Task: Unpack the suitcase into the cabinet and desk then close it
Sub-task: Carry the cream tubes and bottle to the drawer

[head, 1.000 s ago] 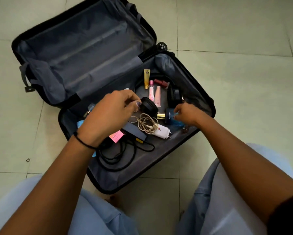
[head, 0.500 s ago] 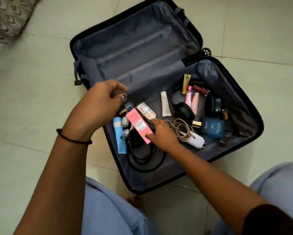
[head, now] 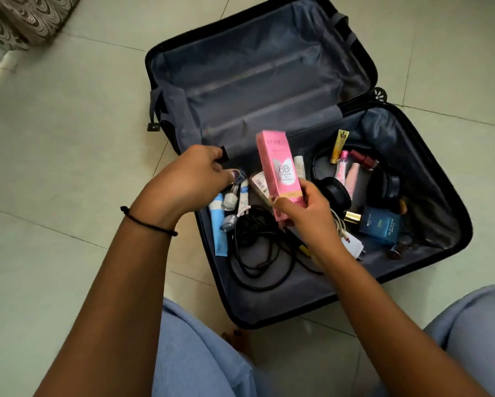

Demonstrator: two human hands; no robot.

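My right grip now pinches the pink box, raised upright above the open suitcase where it lay before, while my left grip curls round a small dark item; unpacking proceeds.

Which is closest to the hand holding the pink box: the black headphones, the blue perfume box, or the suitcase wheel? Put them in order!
1. Black headphones, just right of the right hand holding the pink box.
2. Blue perfume box, farther right.
3. Suitcase wheel, far corner.
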